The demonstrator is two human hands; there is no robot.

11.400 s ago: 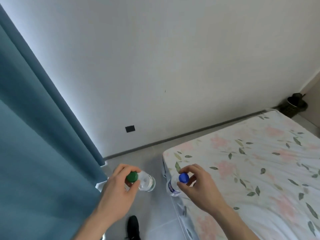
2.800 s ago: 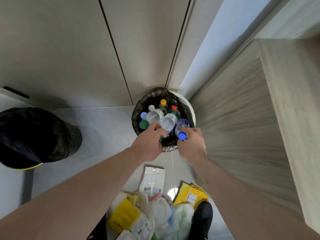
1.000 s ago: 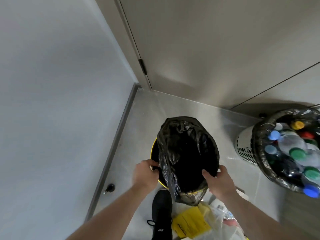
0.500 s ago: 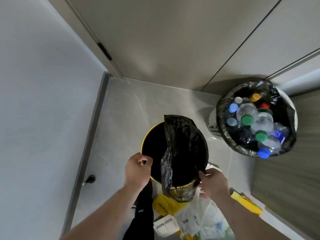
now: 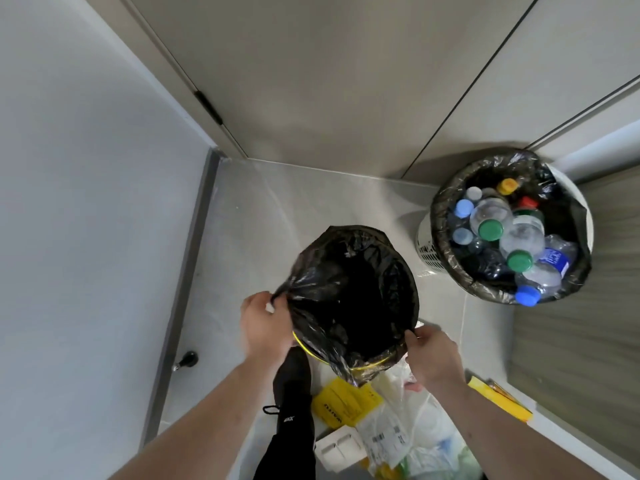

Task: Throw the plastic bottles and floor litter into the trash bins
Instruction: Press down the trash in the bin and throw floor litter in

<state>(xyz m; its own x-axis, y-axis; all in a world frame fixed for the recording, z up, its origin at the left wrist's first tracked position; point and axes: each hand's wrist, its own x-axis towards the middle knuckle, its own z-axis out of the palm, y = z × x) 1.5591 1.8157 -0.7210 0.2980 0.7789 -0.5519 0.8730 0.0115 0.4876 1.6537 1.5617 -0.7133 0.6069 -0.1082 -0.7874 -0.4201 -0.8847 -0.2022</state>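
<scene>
- Head view, the only 1:
- The white bin [image 5: 425, 251] at right, lined with a dark bag, is sitting heaped with bottles [image 5: 509, 237]; caps in green, blue, yellow and red are showing at the top. That part of the task is looking done, judging by the fill.
- The yellow-rimmed bin [image 5: 367, 366] in the middle is holding only its liner [image 5: 349, 289]; its inside is reading as plain black, with no litter showing in it.
- The left hand [image 5: 265, 323] is pinching the liner's left edge, and the right hand [image 5: 433, 355] is gripping its right edge, both pulling the mouth wide over the rim.
- The litter [image 5: 391, 431] is lying on the floor [image 5: 277, 202] just below this bin: yellow packets, white wrappers, clear bags, and a yellow box by the right wall. None is in either hand.
- A black shoe [image 5: 292, 393] is standing beside the pile.
- Left to do, as I judge it: seating the liner, then lifting the floor pile into this second bin.
</scene>
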